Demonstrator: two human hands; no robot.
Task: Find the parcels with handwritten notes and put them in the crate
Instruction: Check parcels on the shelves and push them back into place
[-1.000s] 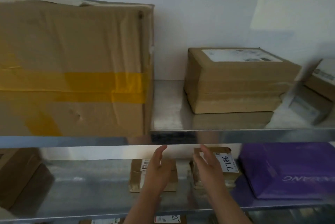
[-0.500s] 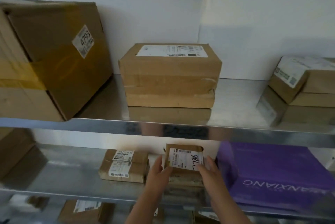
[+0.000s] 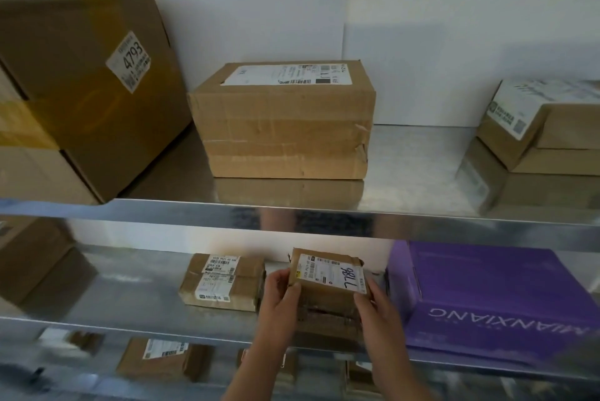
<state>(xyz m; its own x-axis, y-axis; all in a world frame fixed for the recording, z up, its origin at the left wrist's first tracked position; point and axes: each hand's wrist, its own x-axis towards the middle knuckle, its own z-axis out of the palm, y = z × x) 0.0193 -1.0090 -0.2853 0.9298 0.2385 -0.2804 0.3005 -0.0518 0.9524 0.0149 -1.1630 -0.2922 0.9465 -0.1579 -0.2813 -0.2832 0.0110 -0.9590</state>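
Observation:
A small brown parcel [image 3: 328, 283] with a white label and a handwritten number in black marker is tilted up on the middle shelf [image 3: 136, 306]. My left hand [image 3: 281, 298] grips its left side and my right hand [image 3: 378, 306] grips its right side. A second small brown parcel [image 3: 224, 282] with printed labels lies flat just to the left, apart from my hands. No crate is in view.
A purple box [image 3: 493, 303] lies to the right on the same shelf. The upper shelf [image 3: 406, 209] carries a large box marked 4793 [image 3: 97, 89], a medium box [image 3: 285, 121] and stacked boxes [image 3: 545, 141] at right. More parcels [image 3: 162, 358] lie on the shelf below.
My hands reached in and closed on the handwritten parcel, tipping it up so its label faces me. The view has swung to the right along the shelves.

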